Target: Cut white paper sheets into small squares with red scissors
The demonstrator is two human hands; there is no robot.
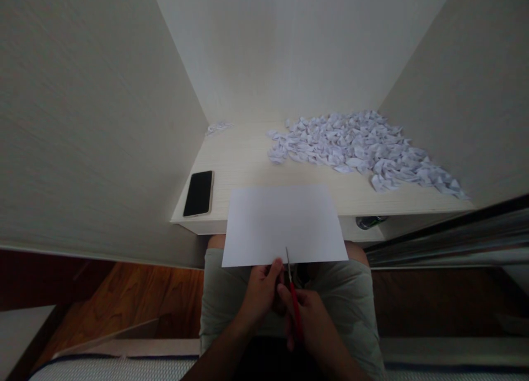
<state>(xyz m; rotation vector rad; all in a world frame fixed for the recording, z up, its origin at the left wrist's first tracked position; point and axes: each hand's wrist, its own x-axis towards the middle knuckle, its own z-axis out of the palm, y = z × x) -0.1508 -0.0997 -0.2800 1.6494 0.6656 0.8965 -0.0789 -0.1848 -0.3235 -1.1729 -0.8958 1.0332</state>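
Note:
A blank white sheet of paper (281,221) lies partly on the desk and juts out over my lap. My left hand (264,287) pinches its near edge, thumb on top and fingers underneath. Just right of it, my right hand (306,309) grips a pair of scissors with red handles (296,312). One metal blade lies over the sheet at its near edge, close to my left thumb; the other blade is hidden below the paper.
Many crumpled white paper scraps (351,144) are heaped along the desk's back right, with a few thin scraps (218,128) in the back left corner. A black phone (199,194) lies at the left edge. Panels enclose the desk (243,155). A dark can-like object (369,222) sits below it.

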